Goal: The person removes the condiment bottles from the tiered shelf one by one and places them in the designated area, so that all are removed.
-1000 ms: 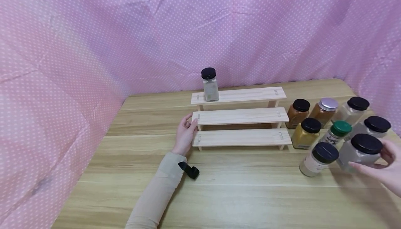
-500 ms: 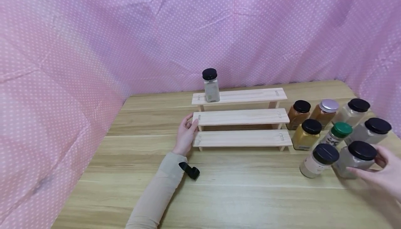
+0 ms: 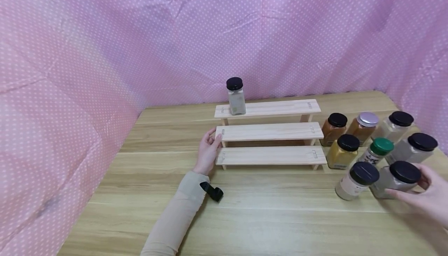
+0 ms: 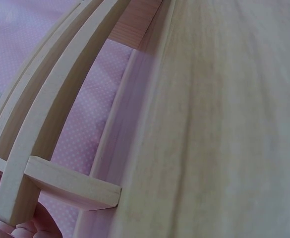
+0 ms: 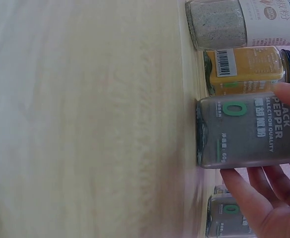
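Note:
My left hand (image 3: 207,153) grips the left end of a three-step wooden shelf rack (image 3: 269,155). In the left wrist view its fingertips (image 4: 44,220) lie behind a plank's end. At the far right, my right hand (image 3: 428,193) holds a square black-lidded jar of grey powder (image 3: 386,182), thumb on one side and fingers on the other. The right wrist view shows "black pepper" printed on this pepper jar (image 5: 244,131). It is upright, at table level, right beside a round dark-lidded shaker jar (image 3: 351,186). A similar black-lidded jar (image 3: 237,101) stands on the top step's left end.
Right of the rack cluster several seasoning jars: a yellow one (image 3: 339,155), a green-capped one (image 3: 371,156), a silver-lidded one (image 3: 360,129), a reddish-brown one (image 3: 330,131) and clear black-lidded ones (image 3: 407,151). A pink dotted cloth (image 3: 210,34) hangs behind the table (image 3: 266,217).
My right hand has moved slightly left with the pepper jar, closer to the round shaker jar, then nearly stopped. The left hand stays on the rack.

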Tool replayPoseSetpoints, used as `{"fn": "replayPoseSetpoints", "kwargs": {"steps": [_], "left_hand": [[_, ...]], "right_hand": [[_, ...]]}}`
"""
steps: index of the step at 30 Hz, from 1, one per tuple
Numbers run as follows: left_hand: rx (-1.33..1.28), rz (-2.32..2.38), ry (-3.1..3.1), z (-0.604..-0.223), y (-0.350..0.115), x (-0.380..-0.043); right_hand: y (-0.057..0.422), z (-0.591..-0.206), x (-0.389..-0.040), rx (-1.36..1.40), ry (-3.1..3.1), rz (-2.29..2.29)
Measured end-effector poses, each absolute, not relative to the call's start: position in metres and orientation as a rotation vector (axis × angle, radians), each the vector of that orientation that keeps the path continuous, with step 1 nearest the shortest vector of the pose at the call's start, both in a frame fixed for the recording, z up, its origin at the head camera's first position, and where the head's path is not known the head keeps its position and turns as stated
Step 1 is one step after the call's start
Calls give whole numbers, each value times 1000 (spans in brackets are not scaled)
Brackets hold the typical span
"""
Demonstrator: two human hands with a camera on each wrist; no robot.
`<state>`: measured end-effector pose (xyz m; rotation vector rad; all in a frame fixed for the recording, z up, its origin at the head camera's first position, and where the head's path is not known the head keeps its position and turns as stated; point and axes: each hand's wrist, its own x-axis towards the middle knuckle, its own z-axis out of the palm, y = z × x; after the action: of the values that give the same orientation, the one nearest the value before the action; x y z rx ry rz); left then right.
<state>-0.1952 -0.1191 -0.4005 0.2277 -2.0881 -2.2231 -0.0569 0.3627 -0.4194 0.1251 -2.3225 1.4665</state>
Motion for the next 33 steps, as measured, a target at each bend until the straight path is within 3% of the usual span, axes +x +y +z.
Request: {"fn": "replayPoseSetpoints", "kwargs": {"steps": [33], "left_hand": [[217, -2224, -2087, -400, -120, -195]], "right_hand": [[367, -421, -60, 110, -2384, 1464]]}}
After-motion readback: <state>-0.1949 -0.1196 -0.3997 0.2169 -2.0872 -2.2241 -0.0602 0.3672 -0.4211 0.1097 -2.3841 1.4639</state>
